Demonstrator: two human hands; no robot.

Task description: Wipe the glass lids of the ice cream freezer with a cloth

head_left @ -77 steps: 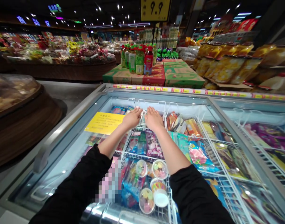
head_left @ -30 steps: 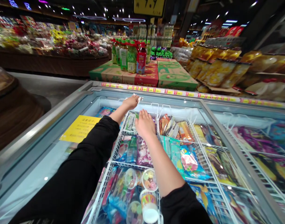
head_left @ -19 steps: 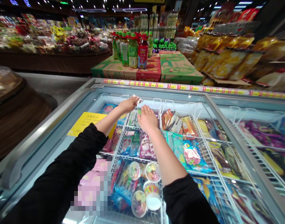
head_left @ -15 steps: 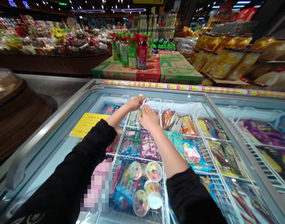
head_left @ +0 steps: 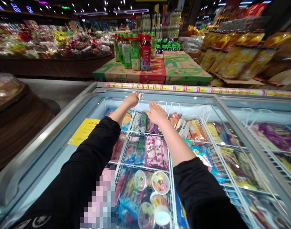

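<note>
Near the far edge of a chest freezer (head_left: 64, 119), my left hand (head_left: 131, 100) is closed on a crumpled white tissue (head_left: 140, 95). My right hand (head_left: 156, 113) lies palm down on the glass lid (head_left: 197, 100), to the right of the left hand, fingers stretched out and holding nothing. Beneath the glass are white wire baskets (head_left: 133, 164) of packaged ice creams. Among them are a purple-and-white pack (head_left: 155, 151) and tubs with clear lids (head_left: 161, 182). A yellow notice (head_left: 82, 132) is by my left forearm.
A metal lid frame (head_left: 245, 143) runs along the right, and a curved handle (head_left: 7, 186) sits at lower left. Price labels (head_left: 164, 87) line the back edge. Behind stand cartons (head_left: 185, 70) with drink bottles (head_left: 135, 52). Yellow packages (head_left: 243, 62) are stacked at right.
My left hand has moved left and slightly away from me with the tissue. My right hand has shifted a little to the right, so the hands are farther apart.
</note>
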